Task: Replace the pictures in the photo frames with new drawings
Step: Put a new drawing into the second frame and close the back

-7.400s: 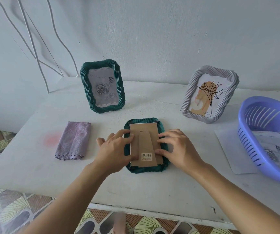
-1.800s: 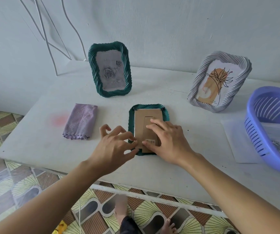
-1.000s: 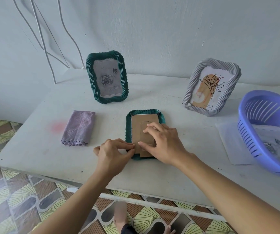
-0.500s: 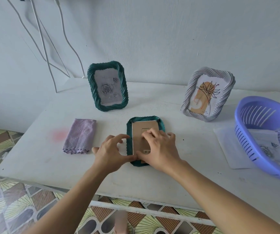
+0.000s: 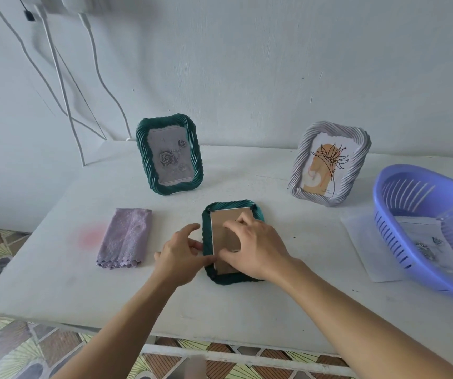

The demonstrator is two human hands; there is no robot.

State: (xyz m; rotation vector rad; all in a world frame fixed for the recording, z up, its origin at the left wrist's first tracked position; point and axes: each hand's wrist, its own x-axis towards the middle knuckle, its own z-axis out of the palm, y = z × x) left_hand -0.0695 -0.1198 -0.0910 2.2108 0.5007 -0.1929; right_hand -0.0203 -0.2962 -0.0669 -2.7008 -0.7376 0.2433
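A green photo frame (image 5: 258,214) lies face down in the middle of the white table (image 5: 274,310), its brown cardboard backing (image 5: 224,225) facing up. My left hand (image 5: 181,255) pinches the frame's lower left edge, with the index finger raised. My right hand (image 5: 255,247) lies over the backing with fingers curled, thumb and fingertips gripping it and hiding its lower half. A second green frame (image 5: 169,154) with a grey rose drawing stands behind on the left. At the back right stands a grey frame (image 5: 329,164) with an orange plant picture.
A folded purple cloth (image 5: 124,237) lies left of the hands. At the right edge a blue plastic basket (image 5: 427,228) holds drawings and rests on a white sheet (image 5: 364,242). White cables (image 5: 61,86) hang down the wall at the back left.
My right hand has moved from the frame's right side onto the backing and curled its fingers there. My left hand has stayed at the frame's left edge. The camera has tilted upward.
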